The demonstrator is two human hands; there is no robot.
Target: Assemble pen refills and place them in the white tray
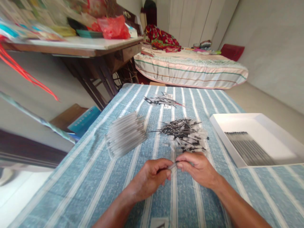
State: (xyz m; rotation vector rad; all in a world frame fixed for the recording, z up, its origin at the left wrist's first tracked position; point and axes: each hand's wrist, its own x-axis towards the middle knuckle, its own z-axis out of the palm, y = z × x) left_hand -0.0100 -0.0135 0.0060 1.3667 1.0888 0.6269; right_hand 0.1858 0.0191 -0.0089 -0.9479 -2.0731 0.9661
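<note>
Near the front middle of the cloth, my left hand (158, 174) pinches a translucent pen barrel (172, 166). My right hand (197, 167) closes its thumb and forefinger on a small black pen part (177, 162) at the barrel's end. How far the two pieces fit together is hidden by the fingers. Just beyond my right hand lies a heap of small black and clear pen parts (182, 131). A stack of translucent pen barrels (127, 134) is at the left. Farther back sits a loose bunch of thin refill-like sticks (163, 100), some with dark ends.
To the right, a white box (268, 123) holds a row of black-ended pens (249, 148). A striped blue cloth (95, 177) covers the table. A cluttered desk (114, 44) stands at the left, with red strings (28, 76) hanging; a bed (190, 68) is beyond.
</note>
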